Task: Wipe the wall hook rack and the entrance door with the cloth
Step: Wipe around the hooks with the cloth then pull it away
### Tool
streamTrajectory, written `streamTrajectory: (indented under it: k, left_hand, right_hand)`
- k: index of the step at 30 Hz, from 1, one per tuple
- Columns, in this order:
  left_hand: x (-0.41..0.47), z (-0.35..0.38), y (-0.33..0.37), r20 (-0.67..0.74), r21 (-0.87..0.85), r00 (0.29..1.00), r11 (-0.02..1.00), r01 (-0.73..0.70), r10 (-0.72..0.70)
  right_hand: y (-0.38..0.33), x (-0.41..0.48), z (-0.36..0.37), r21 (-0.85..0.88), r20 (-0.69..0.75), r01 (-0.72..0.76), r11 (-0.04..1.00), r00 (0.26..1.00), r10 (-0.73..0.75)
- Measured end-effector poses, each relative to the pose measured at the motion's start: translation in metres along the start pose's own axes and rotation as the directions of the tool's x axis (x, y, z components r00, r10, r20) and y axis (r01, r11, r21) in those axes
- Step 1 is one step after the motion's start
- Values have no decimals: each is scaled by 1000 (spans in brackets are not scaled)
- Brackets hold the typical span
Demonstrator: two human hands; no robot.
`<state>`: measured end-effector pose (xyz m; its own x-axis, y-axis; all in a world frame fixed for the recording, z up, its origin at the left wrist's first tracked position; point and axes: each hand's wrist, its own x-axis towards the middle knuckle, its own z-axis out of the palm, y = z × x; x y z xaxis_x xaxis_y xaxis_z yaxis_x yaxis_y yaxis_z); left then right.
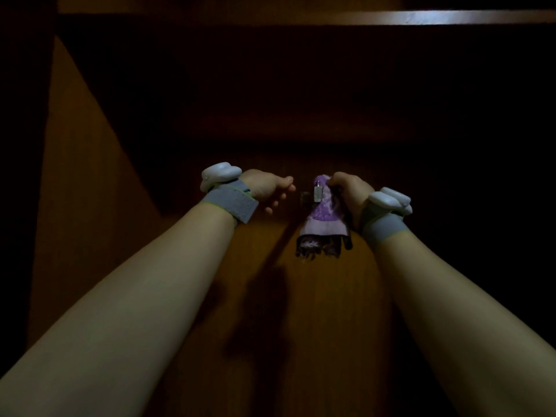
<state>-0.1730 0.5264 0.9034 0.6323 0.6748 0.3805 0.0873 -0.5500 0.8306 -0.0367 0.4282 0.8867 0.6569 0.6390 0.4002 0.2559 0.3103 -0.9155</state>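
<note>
Both my arms reach out toward a dark brown wooden door (301,311) in dim light. My right hand (350,191) is closed on a purple patterned cloth (323,219), which hangs down against the door. A small silver metal fitting (318,192), seemingly a latch or bolt on the door, shows at the cloth's upper left edge. My left hand (267,188) hovers just left of that fitting with fingers loosely curled and apart, holding nothing. Both wrists carry grey straps with white devices. No hook rack is visible.
A lighter strip of the door frame (451,17) runs across the top right. Deep shadow covers the upper door and the right side. A lit orange-brown wooden band (84,206) slants down the left, with darkness beyond it.
</note>
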Motion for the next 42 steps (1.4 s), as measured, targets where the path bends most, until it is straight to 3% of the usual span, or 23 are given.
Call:
streamTrajectory:
  k: [4,8,10,17,22,26,28,32,38,42]
  left_hand:
    - [-7,5,-11,83,-11,994,997,77,-76]
    - [-10,12,-17,59,-81,995,993,91,-86]
    - [-12,13,-17,42,-42,996,996,80,-78]
    - [-29,21,-15,267,184,964,982,-33,-18]
    - [-51,26,-13,188,461,954,836,-296,235]
    - [-66,37,-17,138,591,825,623,-513,548]
    - [-68,41,-18,83,575,754,587,-570,651]
    - [-60,40,-15,-42,518,740,648,-559,672]
    - [-44,33,-23,-166,406,792,772,-488,588]
    - [-36,23,-26,-205,386,793,792,-473,574]
  right_hand:
    - [11,-6,-6,110,-37,5,994,999,-1]
    - [20,-14,-14,26,-22,-39,999,999,40]
    - [24,-17,-16,-4,-57,-51,999,997,51]
    - [8,-25,-1,-107,-238,-54,993,971,27]
    - [-10,-33,11,-102,-253,-73,992,966,45]
    - [-10,-37,15,3,-180,-94,996,979,93]
    - [-11,-40,13,125,-131,-106,987,984,122]
    - [-11,-46,8,271,-131,-41,962,988,79]
    - [3,-44,16,222,-49,43,974,998,-33]
    - [8,-30,29,109,-127,104,989,988,-90]
